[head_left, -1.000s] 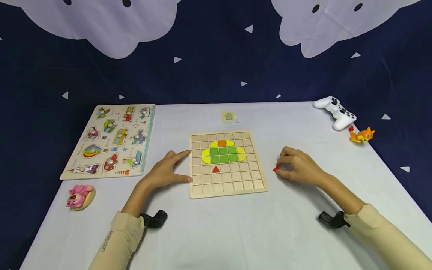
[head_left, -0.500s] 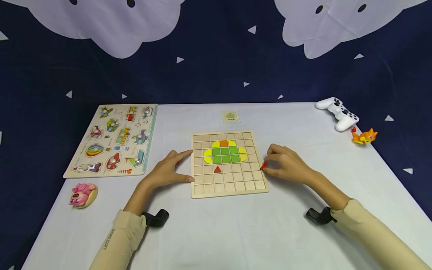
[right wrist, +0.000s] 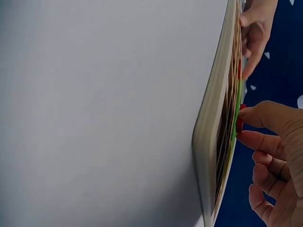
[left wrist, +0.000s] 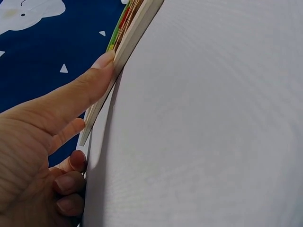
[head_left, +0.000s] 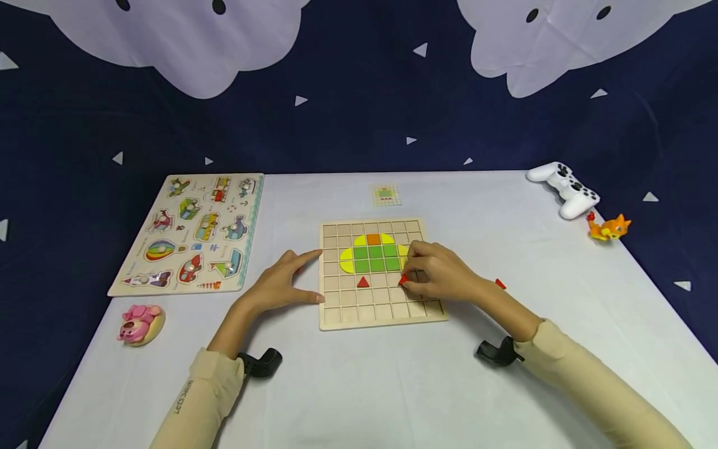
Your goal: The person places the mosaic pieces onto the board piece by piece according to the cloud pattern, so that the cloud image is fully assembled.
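Observation:
A wooden grid board (head_left: 359,316) lies mid-table, bearing green squares (head_left: 376,258), an orange square (head_left: 373,239), yellow rounded pieces (head_left: 347,260) and one red triangle (head_left: 363,282). Thumb and index finger of my left hand (head_left: 277,282) stretch apart and touch the board's left edge; the left wrist view shows the thumb (left wrist: 78,94) on that edge and the other fingers curled. My right hand (head_left: 443,271) pinches a second small red piece (right wrist: 240,119) between thumb and index finger, over the board's right part, covering some cells below the green squares.
A small pattern card (head_left: 386,195) lies behind the board. Another red piece (head_left: 500,284) rests near the right wrist. At left are a picture puzzle (head_left: 187,234) and pink toy (head_left: 140,324); at right, a white game controller (head_left: 563,189) and orange toy (head_left: 610,228).
My right hand has moved left from the bare table to over the board, carrying the red piece. Another red piece on the table has come into sight. The left hand stays at the edge.

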The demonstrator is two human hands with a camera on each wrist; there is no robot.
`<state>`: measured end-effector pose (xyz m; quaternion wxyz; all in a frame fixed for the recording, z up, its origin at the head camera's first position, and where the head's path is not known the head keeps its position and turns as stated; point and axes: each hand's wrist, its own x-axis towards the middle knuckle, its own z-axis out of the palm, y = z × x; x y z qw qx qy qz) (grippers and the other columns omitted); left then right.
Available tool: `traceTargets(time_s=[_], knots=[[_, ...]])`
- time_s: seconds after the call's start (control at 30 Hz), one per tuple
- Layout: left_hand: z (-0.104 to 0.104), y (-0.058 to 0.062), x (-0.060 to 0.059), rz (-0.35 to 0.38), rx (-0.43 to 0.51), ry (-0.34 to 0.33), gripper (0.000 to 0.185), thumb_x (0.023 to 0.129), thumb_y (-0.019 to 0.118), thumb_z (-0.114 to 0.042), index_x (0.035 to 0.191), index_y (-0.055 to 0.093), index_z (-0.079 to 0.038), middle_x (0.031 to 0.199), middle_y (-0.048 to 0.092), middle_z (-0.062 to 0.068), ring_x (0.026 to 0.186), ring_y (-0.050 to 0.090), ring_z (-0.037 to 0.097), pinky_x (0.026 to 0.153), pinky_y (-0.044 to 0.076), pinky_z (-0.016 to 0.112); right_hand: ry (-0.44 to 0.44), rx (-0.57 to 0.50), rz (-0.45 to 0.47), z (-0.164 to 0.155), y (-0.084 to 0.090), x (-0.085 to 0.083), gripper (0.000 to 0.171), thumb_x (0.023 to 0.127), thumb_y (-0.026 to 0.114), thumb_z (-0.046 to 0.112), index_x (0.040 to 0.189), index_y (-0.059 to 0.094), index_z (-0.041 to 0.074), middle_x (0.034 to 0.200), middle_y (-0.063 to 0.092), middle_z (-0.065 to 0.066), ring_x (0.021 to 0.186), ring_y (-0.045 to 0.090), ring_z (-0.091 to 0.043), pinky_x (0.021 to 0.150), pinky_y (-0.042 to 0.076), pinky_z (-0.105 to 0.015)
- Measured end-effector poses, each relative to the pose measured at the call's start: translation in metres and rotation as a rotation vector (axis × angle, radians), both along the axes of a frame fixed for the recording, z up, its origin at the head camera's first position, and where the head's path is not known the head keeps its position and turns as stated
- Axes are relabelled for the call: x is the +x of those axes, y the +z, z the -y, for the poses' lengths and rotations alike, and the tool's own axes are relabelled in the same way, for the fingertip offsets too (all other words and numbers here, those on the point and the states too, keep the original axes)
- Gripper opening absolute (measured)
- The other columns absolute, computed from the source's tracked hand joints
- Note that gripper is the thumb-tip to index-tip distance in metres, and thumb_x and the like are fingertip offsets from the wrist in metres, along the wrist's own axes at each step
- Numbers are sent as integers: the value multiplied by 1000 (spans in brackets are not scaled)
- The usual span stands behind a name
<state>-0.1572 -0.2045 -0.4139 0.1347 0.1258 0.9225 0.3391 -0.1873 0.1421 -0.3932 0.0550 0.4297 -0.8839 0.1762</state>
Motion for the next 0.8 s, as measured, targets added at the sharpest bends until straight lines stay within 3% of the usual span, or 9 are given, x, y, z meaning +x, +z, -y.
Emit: traceTargets(time_s=[0.8], knots=[[2, 0, 0, -7, 14, -9, 97, 71, 87, -45, 153, 40, -22, 95, 39, 6, 79, 37, 19, 68, 31, 33, 47, 28, 10, 41, -3, -2, 10, 83, 79, 22, 87, 78, 13, 92, 57, 2, 78, 50, -11, 77, 45, -33]])
